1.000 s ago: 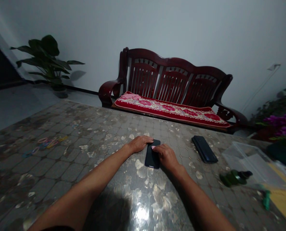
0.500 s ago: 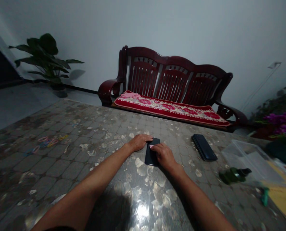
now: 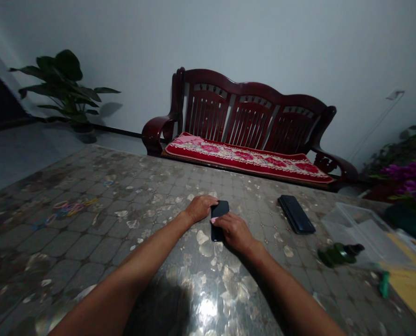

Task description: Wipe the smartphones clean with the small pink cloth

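Note:
A dark smartphone [image 3: 222, 208] lies flat on the patterned table, its long side pointing away from me. My left hand [image 3: 201, 208] grips the phone's upper left corner with the fingertips. Pinched in my right hand [image 3: 235, 230] is a small pink cloth [image 3: 214, 220], pressed against the middle of the phone's screen. Part of the phone's right side is hidden under my right hand. To the right lies a dark wallet-like case [image 3: 296, 215], apart from both hands.
A green bottle with a black top [image 3: 340, 254] lies at the right, beside a clear plastic box [image 3: 363, 233] and a yellow item [image 3: 409, 291]. Several coloured bands [image 3: 71, 208] are scattered at the left. A wooden bench [image 3: 248, 112] stands behind the table [image 3: 123, 261].
My right hand has slid the pink cloth a little left and towards me on the screen. The phone now sits straighter, and my left hand has shifted slightly left.

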